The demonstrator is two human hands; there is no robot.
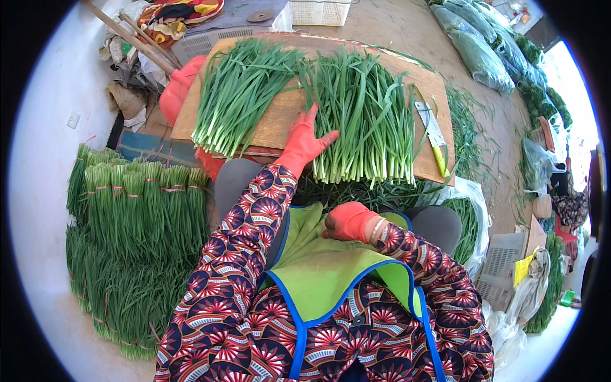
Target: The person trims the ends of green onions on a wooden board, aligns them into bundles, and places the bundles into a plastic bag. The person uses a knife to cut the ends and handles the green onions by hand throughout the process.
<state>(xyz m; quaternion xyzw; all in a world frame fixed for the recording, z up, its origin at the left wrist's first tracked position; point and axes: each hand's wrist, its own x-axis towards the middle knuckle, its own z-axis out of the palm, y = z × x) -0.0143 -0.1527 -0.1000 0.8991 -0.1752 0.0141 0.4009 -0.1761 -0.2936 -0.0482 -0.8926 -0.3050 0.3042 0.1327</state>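
My left hand [308, 138], in a red rubber glove, rests with fingers spread against the left edge of a loose pile of garlic chives [365, 119]. That pile lies on a wooden board [272, 122] across my knees' far side, pale stem ends towards me. To its left on the board is a second loose pile of garlic chives [246, 90]. Over the green apron [329, 286] on my lap, my right hand [351, 222], gloved likewise, is curled into a fist; its palm side is hidden. A knife [432, 131] with a yellow-green handle lies at the board's right edge.
Banded chive bundles [143, 205] are stacked on the left by the white wall. Trimmed leaves [463, 124] litter the floor right of the board. A plastic bag [477, 210] stands by my right knee. Filled bags [477, 52] lie far right. A white crate [320, 13] stands behind.
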